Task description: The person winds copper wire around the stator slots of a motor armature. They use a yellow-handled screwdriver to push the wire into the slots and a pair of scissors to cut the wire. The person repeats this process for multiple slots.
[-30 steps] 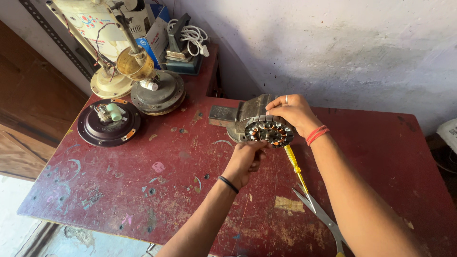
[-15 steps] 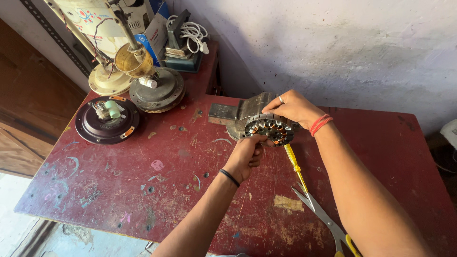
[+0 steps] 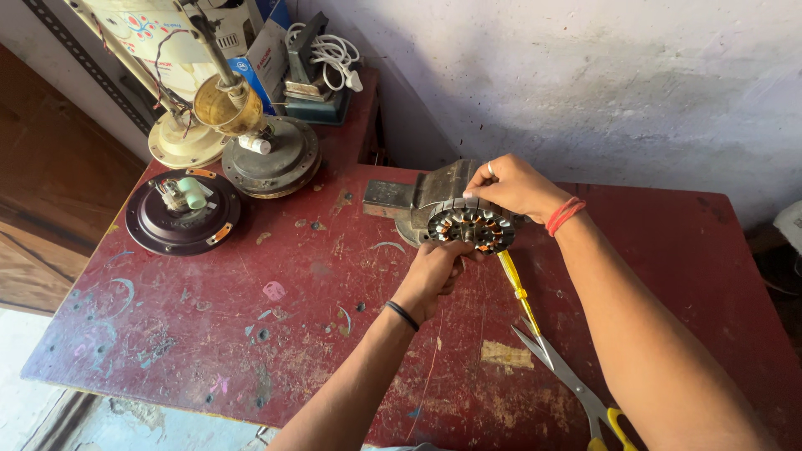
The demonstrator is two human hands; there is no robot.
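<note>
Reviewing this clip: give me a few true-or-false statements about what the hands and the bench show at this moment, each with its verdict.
1. Both hands are on the wound stator at the bench vise. True.
2. The right hand grips the scissors. False: they lie on the red table, untouched.
3. The left hand is below the stator. True.
4. The yellow-handled screwdriver is held upright. False: it lies flat on the table.

Repair workshop: dismantled fan motors on scarred workbench.

Scuffed matt red-painted table; copper-wound metal stator; glossy yellow plastic screwdriver handle.
</note>
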